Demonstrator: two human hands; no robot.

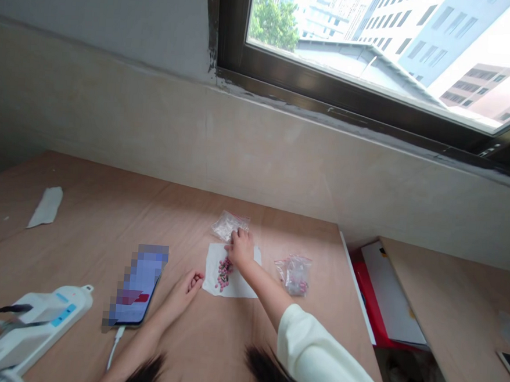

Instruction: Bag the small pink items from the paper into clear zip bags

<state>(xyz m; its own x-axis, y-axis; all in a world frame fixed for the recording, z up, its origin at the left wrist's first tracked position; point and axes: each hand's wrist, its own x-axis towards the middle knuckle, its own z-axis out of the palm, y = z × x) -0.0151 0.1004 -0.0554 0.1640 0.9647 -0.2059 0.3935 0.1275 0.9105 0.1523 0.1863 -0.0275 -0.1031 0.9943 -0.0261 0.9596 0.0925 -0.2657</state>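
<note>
Pieces, mostly pink, lie loose on white paper, others inside the right-side bag; left hand curls closed alongside, right hand, hold unclear, reaches the far bag.

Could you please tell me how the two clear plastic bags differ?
The far bag lies beyond the paper, by the right hand; the near bag lies right of the paper, away from either hand. The near bag shows pink pieces inside; the far bag shows none. Both are see-through with a reddish edge line.
</note>
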